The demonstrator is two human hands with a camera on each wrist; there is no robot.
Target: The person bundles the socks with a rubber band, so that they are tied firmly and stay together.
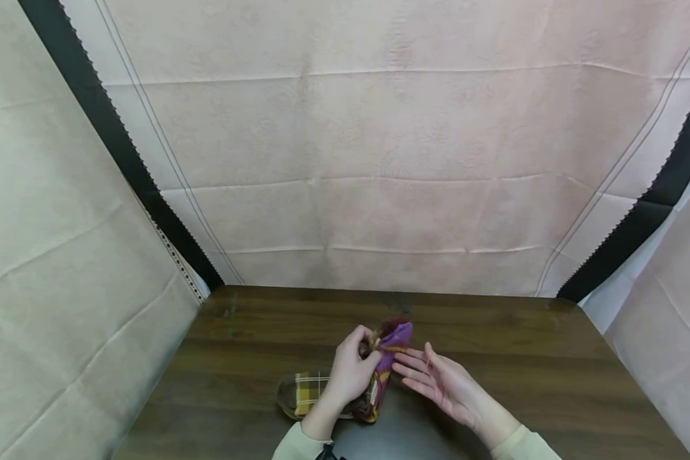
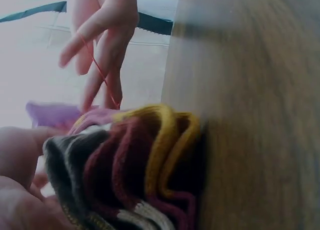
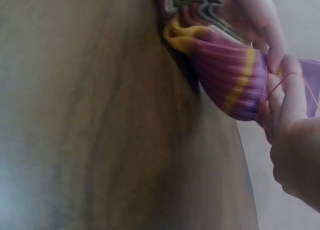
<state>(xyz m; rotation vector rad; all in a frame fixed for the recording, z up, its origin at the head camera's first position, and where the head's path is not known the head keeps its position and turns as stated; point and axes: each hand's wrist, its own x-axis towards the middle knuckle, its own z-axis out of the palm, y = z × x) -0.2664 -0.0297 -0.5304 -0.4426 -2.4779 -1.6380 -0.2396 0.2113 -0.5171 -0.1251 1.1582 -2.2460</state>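
My left hand (image 1: pixel 352 369) grips a folded bundle of knitted socks (image 3: pixel 225 69), striped purple, maroon and mustard, around its gathered end. Several folded layers (image 2: pixel 131 145) face the left wrist camera, and a purple end (image 1: pixel 401 335) sticks out past the grip. A thin red elastic band (image 2: pixel 96 65) is stretched across the fingers of my right hand (image 1: pixel 445 386) and runs to the bundle. The right fingers are straight and spread, with their tips right at the purple part. Beneath my left wrist, partly hidden, lies a dark piece with a yellow plaid patch (image 1: pixel 306 391).
The brown wooden table (image 1: pixel 236 358) lies under both hands. Pale cloth panels (image 1: pixel 402 134) with black edging stand behind it and at both sides.
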